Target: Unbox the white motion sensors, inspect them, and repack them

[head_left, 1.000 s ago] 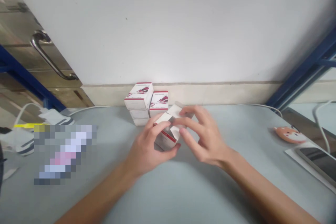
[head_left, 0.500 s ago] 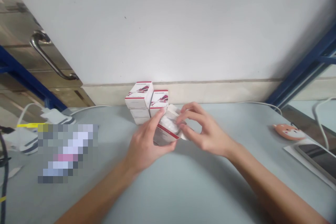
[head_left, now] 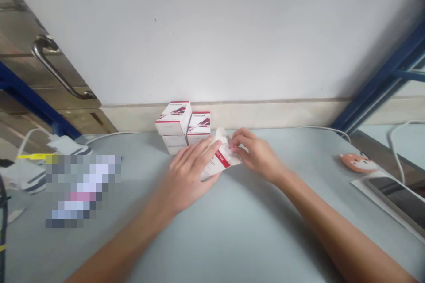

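Note:
A white box with a red band (head_left: 222, 158) lies tilted near the middle of the grey table, its flaps raised at the right end. Wrapped over its left side, my left hand (head_left: 190, 172) grips it. At the opened end, the fingers of my right hand (head_left: 257, 152) are pinched together; what they hold, if anything, is too small to name. Behind my left hand stand white and red boxes: a stack of two (head_left: 174, 119) and, just right of it, another box (head_left: 199, 124) partly hidden by my fingers.
A phone (head_left: 396, 199) and an orange animal-faced object (head_left: 357, 162) are at the right of the table (head_left: 212, 243). White adapters (head_left: 66, 146), cables and a pixelated item (head_left: 84, 190) are at the left. A wall rises behind.
The held box has turned so its red-banded printed face shows more. My left fingers now lie across it, and my right fingers have drawn closer together at its open end.

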A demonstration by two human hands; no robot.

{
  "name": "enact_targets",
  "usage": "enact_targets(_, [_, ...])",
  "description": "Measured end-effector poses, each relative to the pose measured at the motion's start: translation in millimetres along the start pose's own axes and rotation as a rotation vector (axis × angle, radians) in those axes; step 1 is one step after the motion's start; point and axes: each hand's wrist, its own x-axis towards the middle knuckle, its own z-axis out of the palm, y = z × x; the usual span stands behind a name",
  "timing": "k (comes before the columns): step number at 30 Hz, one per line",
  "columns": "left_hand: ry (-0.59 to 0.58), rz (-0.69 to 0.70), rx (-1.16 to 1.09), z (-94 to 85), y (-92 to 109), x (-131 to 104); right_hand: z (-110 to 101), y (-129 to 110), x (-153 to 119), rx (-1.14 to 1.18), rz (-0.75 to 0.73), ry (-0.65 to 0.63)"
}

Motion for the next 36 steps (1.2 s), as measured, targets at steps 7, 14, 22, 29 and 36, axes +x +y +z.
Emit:
enact_targets(7, [-0.065,-0.105,-0.035,-3.2,0,1,-17,23,4,0.666,0.243,0.114])
enact_targets(14, [-0.286,-0.08,-0.109,-3.7,-6,-1,-8,45,5,0.91,0.602,0.332])
enact_targets(22, [-0.053,-0.147,-0.243,-7.6,16,-1,-22,26,10,1.09,0.689,0.314])
enact_targets(29, [-0.166,-0.902,-1.327,-14.1,55,3,-20,-35,4,1.113,0.519,0.001])
enact_targets(36, [-0.331,-1.01,-1.78,-1.1,45,-1,-30,-37,5,0.752,0.322,0.178])
